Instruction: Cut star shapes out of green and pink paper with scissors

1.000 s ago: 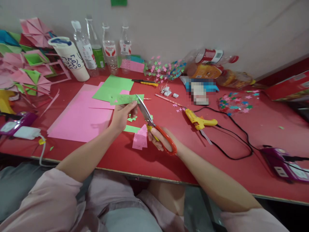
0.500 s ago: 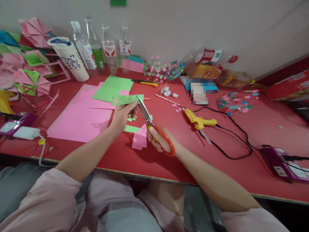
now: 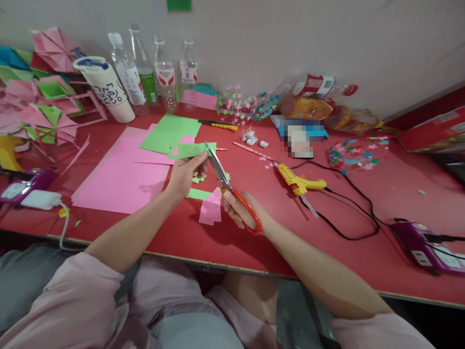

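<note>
Pinched in my left hand (image 3: pixel 187 177) is a strip of green paper (image 3: pixel 191 150) with drawn outlines on it. My right hand (image 3: pixel 238 209) grips a pair of scissors (image 3: pixel 250 213) with red-orange handles. Their blades point up and left and meet the right end of the strip. Below my hands lie small green paper cutouts (image 3: pixel 198 178), another green strip (image 3: pixel 198 194) and pink paper pieces (image 3: pixel 210 208) with drawn lines.
Pink sheets (image 3: pixel 119 179) and a green sheet (image 3: pixel 170 133) lie to the left. A yellow glue gun (image 3: pixel 298 180) with its black cable and a power strip (image 3: pixel 428 245) are at right. Bottles (image 3: pixel 165 77), a tumbler (image 3: pixel 105 89) and a box cutter (image 3: pixel 220 125) stand or lie behind.
Almost nothing differs. The scissors' handles have shifted very slightly left, while the green strip and my left hand stay nearly in place.
</note>
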### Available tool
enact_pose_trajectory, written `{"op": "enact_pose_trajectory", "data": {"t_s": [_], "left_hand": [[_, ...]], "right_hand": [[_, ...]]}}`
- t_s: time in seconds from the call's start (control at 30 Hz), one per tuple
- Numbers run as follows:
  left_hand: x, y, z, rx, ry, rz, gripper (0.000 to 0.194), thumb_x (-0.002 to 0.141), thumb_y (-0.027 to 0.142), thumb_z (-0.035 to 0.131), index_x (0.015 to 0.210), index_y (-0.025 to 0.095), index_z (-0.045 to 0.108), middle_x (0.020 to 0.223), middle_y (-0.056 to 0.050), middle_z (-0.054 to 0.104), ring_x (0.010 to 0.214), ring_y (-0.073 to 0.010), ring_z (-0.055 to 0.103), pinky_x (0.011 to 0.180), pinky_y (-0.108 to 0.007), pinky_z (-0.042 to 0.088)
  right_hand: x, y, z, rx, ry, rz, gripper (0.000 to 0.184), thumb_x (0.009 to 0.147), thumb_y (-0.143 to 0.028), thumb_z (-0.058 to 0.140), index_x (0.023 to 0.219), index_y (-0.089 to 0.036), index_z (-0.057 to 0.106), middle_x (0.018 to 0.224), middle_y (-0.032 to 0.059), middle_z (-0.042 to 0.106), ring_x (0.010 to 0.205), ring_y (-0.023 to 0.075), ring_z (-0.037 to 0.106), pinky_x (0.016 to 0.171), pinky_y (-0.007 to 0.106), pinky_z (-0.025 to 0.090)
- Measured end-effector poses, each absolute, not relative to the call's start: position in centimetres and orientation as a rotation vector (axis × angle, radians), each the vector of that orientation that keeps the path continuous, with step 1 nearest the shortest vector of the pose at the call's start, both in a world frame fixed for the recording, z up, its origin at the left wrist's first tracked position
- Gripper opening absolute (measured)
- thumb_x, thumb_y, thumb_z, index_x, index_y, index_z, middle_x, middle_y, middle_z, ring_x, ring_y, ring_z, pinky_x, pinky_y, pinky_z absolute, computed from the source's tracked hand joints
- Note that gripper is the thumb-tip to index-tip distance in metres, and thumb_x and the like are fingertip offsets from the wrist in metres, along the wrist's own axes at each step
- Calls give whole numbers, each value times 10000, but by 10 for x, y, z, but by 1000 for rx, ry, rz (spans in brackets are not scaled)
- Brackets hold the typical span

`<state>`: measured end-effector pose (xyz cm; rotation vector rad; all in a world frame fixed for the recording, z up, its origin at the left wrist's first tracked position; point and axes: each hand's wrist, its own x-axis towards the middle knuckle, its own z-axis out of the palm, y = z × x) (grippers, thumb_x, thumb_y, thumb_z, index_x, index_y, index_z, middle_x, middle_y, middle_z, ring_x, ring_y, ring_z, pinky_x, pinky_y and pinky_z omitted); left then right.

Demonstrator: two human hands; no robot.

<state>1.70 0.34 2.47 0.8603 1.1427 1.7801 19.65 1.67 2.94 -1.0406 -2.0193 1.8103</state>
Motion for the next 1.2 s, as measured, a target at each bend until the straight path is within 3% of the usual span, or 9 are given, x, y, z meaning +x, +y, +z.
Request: {"op": "enact_pose_trajectory", "data": {"t_s": [0.27, 0.67, 0.97, 1.2], "left_hand": [[17, 4, 24, 863, 1140, 1765, 263, 713, 339, 639, 536, 157, 570, 451, 40, 539, 385, -28, 455, 396, -179, 349], [16, 3, 25, 867, 1145, 1766, 279, 708, 346, 637, 523, 153, 559, 448, 29, 546, 384, -34, 453, 392, -186, 346], [14, 3, 29, 852, 1123, 1785, 224, 692, 258, 603, 494, 158, 574, 417, 31, 517, 362, -33, 436, 366, -185, 310], [9, 6, 27, 814, 1122, 1842, 265, 675, 237, 573, 453, 177, 440, 389, 41, 476, 355, -33, 409, 348, -185, 264]], "right_hand": [[196, 24, 24, -1054, -1956, 1910, 561, 729, -740, 453, 625, -188, 454, 356, -86, 358, 265, 49, 320, 282, 191, 298], [200, 26, 21, -1043, -2024, 1855, 538, 775, -713, 426, 622, -197, 437, 347, -84, 347, 254, 57, 312, 281, 205, 309], [198, 28, 26, -1111, -2036, 1831, 528, 773, -696, 453, 578, -207, 418, 334, -79, 326, 241, 55, 303, 261, 201, 292], [197, 28, 28, -1178, -2033, 1801, 530, 749, -699, 489, 562, -209, 410, 335, -71, 334, 249, 68, 331, 253, 207, 286]]}}
